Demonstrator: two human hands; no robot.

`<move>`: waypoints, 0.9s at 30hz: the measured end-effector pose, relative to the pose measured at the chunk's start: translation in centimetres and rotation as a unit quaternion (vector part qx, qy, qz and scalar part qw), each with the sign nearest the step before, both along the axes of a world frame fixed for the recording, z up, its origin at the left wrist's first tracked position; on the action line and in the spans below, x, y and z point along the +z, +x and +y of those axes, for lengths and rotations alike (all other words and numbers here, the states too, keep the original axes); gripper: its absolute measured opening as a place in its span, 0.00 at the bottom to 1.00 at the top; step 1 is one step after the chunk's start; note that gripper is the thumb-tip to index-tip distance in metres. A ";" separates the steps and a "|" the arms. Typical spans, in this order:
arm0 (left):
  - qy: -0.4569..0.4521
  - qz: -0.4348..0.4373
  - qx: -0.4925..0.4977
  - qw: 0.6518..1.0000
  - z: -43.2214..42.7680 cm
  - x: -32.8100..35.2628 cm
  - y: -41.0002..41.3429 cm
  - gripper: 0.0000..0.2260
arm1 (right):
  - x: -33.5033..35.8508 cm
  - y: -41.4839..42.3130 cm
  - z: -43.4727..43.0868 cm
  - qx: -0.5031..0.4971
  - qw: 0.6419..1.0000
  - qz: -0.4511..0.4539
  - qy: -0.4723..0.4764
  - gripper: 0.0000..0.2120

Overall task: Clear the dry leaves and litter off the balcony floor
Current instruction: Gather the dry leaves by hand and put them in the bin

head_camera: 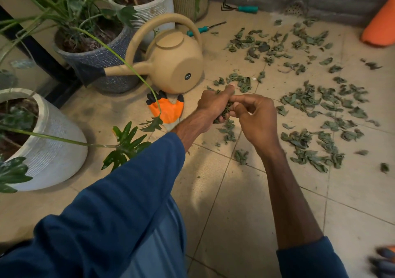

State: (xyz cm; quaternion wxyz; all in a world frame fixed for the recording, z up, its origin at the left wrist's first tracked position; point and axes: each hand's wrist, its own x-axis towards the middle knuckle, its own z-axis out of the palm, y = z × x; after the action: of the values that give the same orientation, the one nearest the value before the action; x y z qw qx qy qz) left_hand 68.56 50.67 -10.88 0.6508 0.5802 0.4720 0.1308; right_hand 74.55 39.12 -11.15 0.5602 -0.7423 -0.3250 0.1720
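"What is the left hand doing?"

"It is closed tight round a bunch of leaves. Bits stick out under the fist."

"And the right hand?"

"Its fingers are curled. Its pointing finger and thumb reach over to the bunch. I cannot tell if it pinches a leaf or only touches."

"Where are the other leaves?"

"Lots of dry leaves lie all over the tiled floor, mostly to the right of the hands. A few lie just under them."

"Any words to read?"

"The tan watering can is next to a blue pot. It has a round black sticker with white writing, too small to read."

"What's the orange thing?"

"A glove, flat on the floor, just beside the can."
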 end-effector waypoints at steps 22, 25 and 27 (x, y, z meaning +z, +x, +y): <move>0.076 0.093 -0.059 0.991 1.4 1.9 -2.1 0.15 | -11.2 4.1 -5.2 0.051 0.940 -0.022 -0.337 0.15; 0.081 0.095 -0.056 0.991 1.7 1.7 -2.2 0.15 | -13.8 1.8 -5.0 0.031 0.924 -0.041 -0.378 0.21; 0.087 0.093 -0.060 0.990 1.7 1.4 -2.2 0.15 | -14.8 0.5 -4.5 0.003 0.932 -0.074 -0.355 0.17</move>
State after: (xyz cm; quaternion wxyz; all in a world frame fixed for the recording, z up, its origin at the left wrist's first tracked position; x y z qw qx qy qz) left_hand 66.41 52.34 -9.48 0.5577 0.6714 0.4817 0.0777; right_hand 75.06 34.59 -25.92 0.2346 -0.9023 -0.2851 0.2225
